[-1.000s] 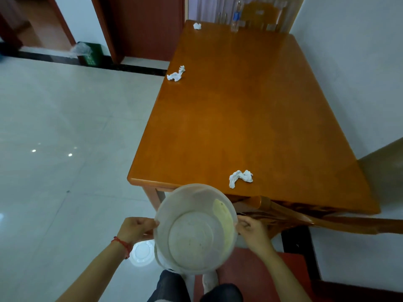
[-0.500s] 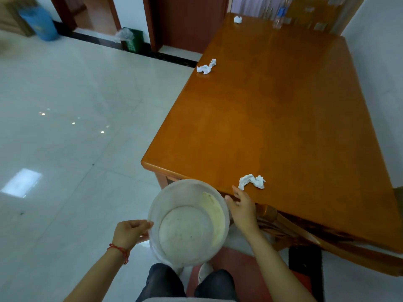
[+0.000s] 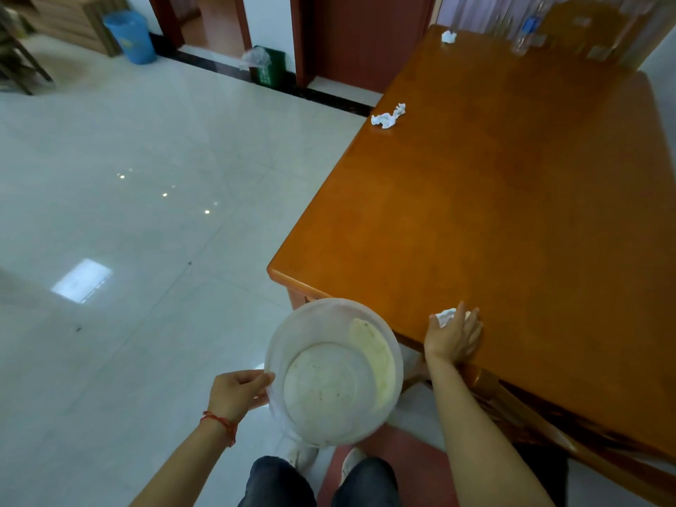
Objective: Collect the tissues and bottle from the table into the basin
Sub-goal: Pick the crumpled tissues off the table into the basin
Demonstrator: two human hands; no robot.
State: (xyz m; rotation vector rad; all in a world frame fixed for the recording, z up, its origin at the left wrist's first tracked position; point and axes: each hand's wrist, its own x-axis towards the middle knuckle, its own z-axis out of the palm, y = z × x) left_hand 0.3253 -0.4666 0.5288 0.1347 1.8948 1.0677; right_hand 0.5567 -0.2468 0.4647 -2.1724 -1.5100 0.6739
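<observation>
My left hand grips the rim of a translucent white basin, held just off the near corner of the orange wooden table. The basin has nothing in it. My right hand lies flat on the table's near edge, covering a crumpled white tissue that peeks out at the fingers. A second tissue lies at the table's left edge. A third tissue sits at the far left corner. A clear plastic bottle with a blue label stands at the far end.
A wooden chair back juts out under the table edge beside my right arm. Beyond the glossy tiled floor stand a blue bin and a green bin. A white wall borders the table's right side.
My right hand let go of the basin's rim and reached onto the table, landing on the nearest tissue. The left hand alone keeps the basin. The view swung left.
</observation>
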